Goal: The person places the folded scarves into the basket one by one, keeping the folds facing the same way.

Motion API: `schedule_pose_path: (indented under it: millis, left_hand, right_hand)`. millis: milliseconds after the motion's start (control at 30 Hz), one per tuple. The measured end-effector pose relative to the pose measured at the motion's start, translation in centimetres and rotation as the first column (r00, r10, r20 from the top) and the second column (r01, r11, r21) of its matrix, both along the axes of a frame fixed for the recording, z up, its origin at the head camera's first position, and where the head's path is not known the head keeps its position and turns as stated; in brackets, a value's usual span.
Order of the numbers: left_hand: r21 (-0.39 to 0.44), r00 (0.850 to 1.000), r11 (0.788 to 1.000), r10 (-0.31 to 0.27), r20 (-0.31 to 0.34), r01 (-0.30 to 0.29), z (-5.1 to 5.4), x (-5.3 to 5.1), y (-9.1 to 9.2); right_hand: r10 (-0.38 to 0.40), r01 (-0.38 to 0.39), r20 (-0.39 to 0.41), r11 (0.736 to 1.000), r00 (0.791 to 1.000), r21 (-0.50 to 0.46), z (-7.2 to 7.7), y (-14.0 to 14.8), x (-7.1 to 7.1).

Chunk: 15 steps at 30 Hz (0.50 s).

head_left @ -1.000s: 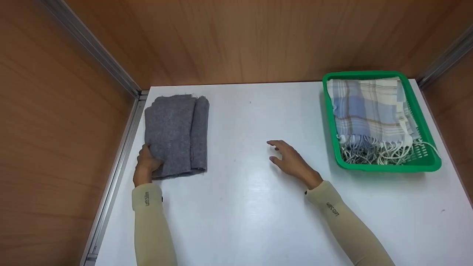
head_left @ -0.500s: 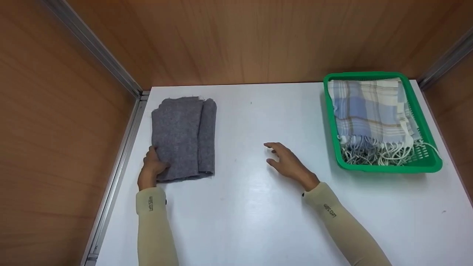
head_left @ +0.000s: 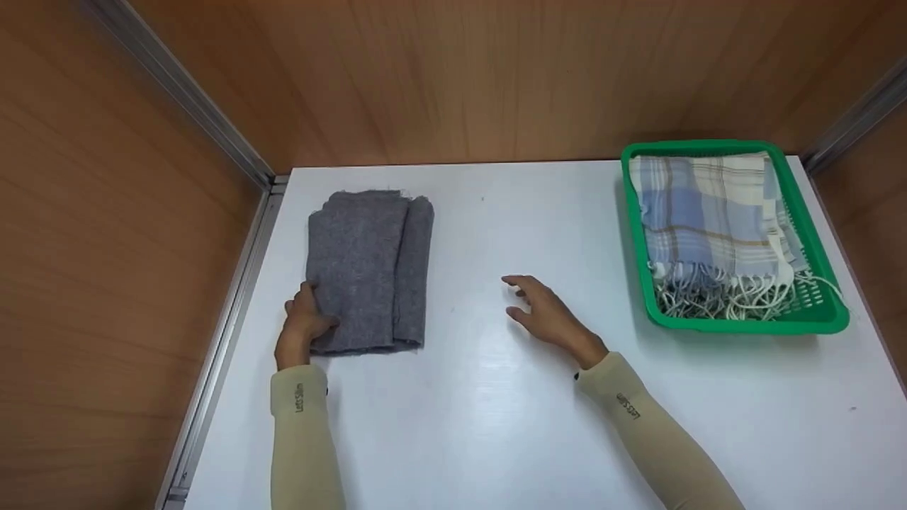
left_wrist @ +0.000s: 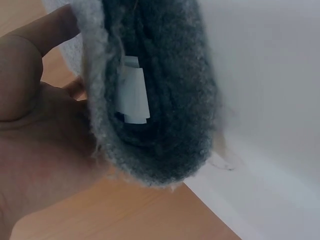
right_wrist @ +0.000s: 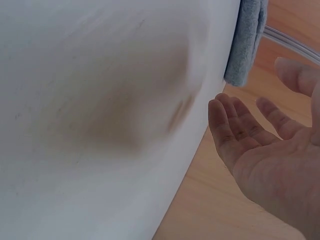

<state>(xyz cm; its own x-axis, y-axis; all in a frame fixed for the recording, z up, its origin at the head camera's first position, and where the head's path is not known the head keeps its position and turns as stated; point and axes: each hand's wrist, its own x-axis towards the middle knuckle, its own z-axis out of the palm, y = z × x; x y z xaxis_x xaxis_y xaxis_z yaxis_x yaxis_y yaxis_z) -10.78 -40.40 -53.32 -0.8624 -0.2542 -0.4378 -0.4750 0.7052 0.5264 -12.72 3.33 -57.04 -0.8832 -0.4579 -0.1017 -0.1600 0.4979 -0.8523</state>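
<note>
A folded grey woollen cloth [head_left: 358, 269] with frayed edges lies on the left part of the white table. My left hand [head_left: 303, 322] grips its near left edge, the thumb on top of the fabric. Up close in the left wrist view, the cloth [left_wrist: 185, 100] is folded round with a white label [left_wrist: 134, 95] inside the fold, and the hand [left_wrist: 45, 130] is against its side. To the right of the cloth, apart from it, my right hand [head_left: 553, 315] hovers over the table with fingers spread and slightly bent. The right wrist view shows its palm [right_wrist: 270, 165] holding nothing.
A green plastic basket [head_left: 744, 326] stands at the back right of the white table [head_left: 460, 425]. In it lies a folded blue and cream plaid scarf [head_left: 708, 212] with tasselled fringe. Wooden panels [head_left: 460, 78] close off the back and both sides.
The grey cloth has slid to the right and slightly nearer, moving with my left hand. My right hand has drifted a little left and nearer. The basket stays put.
</note>
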Motion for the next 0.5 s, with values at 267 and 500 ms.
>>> schedule_pose_path:
  millis: [267, 500]
  left_hand:
    - [-0.025, 0.999, 0.998, -0.051, 0.006, 0.052, 0.3, -0.1, 1.7]
    - [-0.035, 0.994, 0.994, -0.104, 0.027, 0.105, 0.3, -0.3, 3.0]
  right_hand:
    - [0.004, -0.003, 0.010, 0.999, 1.000, -0.037, -0.2, -0.5, 0.3]
    - [0.011, -0.011, 0.015, 0.999, 1.000, -0.041, -0.2, -1.2, 0.4]
